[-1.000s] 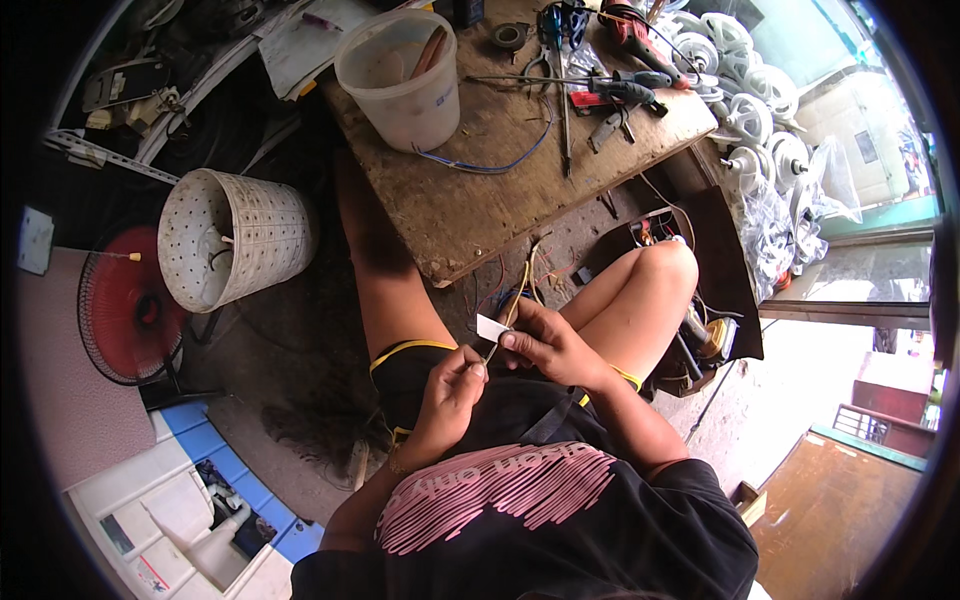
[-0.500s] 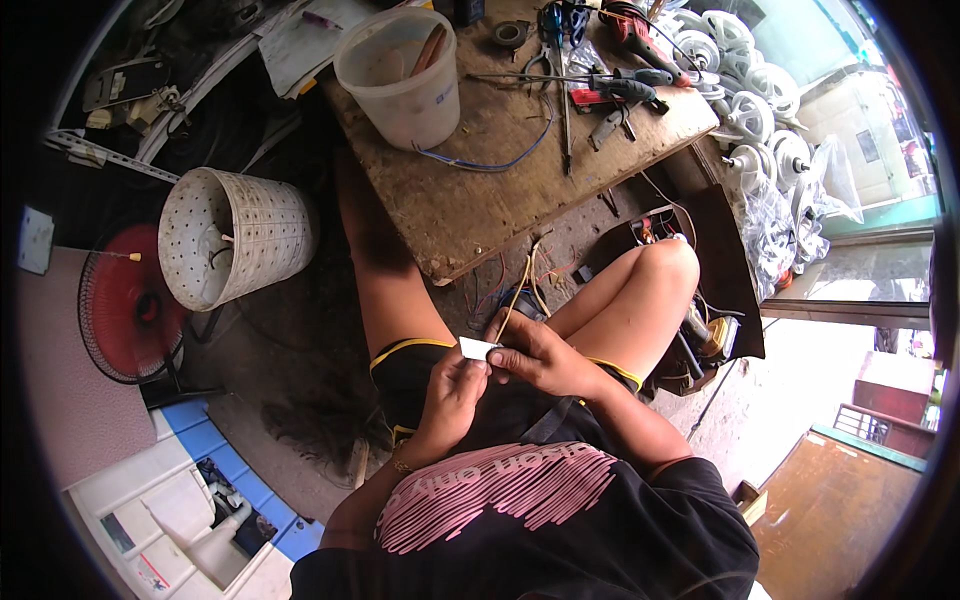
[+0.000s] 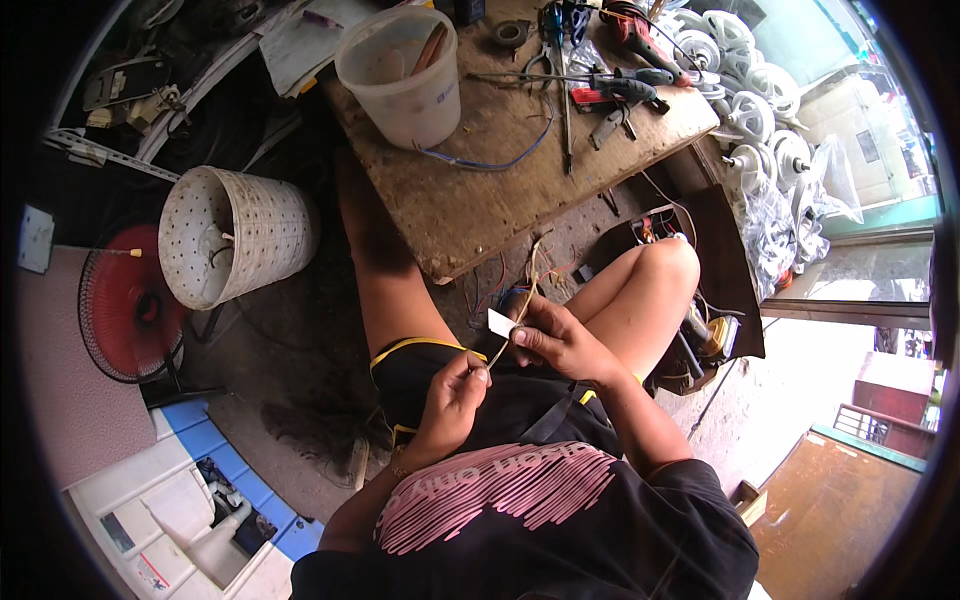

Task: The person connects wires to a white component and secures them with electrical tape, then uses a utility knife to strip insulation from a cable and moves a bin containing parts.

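My left hand (image 3: 455,392) is closed in a pinch on the near end of a thin yellowish wire (image 3: 532,270). To its right, my right hand (image 3: 556,336) grips a small white flat piece (image 3: 501,322) between thumb and fingers. Passing by that piece, the wire runs through my right fingers and away toward the floor under the table. A short length shows between my two hands. Whether the white piece is paper, plastic or metal I cannot tell. Both hands are above my lap.
A wooden table (image 3: 480,215) stands ahead, bearing a translucent bucket (image 3: 400,105), a red power tool (image 3: 640,35) and several hand tools. At left are a perforated white basket (image 3: 270,235) and a red fan (image 3: 130,300). Loose coloured wires (image 3: 490,285) lie on the floor.
My right hand has moved up and right along the wire with the white piece. The hands were together; now they are apart, with wire showing between them.
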### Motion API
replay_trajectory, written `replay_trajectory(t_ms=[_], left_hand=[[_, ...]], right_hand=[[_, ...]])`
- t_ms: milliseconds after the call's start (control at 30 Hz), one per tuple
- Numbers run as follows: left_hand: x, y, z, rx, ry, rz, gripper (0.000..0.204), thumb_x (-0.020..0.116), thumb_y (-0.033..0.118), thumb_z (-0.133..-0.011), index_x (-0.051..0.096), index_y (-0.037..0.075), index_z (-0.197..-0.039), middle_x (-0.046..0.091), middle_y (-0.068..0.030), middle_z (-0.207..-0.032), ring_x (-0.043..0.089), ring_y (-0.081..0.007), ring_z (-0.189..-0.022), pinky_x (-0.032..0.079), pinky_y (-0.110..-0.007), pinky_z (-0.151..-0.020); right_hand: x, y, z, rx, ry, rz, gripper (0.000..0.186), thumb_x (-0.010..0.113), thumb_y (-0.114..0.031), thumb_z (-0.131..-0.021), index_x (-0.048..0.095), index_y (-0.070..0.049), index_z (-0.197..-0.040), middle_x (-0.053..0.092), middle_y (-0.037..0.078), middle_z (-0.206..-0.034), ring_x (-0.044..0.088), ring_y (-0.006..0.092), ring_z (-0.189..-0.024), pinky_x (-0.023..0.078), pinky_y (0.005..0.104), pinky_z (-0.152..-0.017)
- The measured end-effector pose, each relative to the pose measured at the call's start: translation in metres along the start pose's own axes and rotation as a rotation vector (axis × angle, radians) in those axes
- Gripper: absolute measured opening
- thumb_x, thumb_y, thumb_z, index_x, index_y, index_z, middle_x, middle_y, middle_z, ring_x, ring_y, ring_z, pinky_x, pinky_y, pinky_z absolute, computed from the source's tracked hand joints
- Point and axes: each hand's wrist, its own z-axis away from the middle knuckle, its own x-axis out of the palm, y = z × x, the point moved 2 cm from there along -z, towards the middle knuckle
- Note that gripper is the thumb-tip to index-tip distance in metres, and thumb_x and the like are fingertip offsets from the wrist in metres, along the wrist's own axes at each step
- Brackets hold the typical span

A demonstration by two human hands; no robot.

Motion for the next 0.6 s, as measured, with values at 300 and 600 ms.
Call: replay_trajectory(t_ms=[300,600], left_hand=[[0.006,0.000,-0.006,0.050,0.083,0.049,0.014,0.047,0.012,-0.097,0.056,0.003,-0.104,0.054,0.0037,-0.077,0.038,0.0006,-0.059,0.031,-0.017,-0.051],[0.007,0.004,-0.009,0.212,0.089,-0.206,0.017,0.043,0.006,-0.096,0.055,-0.001,-0.105,0.059,-0.0020,-0.078,0.048,-0.0042,-0.064,0.040,-0.020,-0.059]], right_hand=[[0.022,0.001,-0.001,-0.056,-0.079,0.123,0.012,0.054,-0.010,-0.096,0.047,-0.001,-0.101,0.054,0.002,-0.079,0.051,0.0092,-0.069,0.043,0.0246,-0.063],[0.023,0.002,-0.002,-0.036,-0.050,0.172,0.011,0.053,-0.009,-0.095,0.047,-0.001,-0.099,0.052,0.002,-0.078,0.051,0.0089,-0.068,0.043,0.0249,-0.062]])
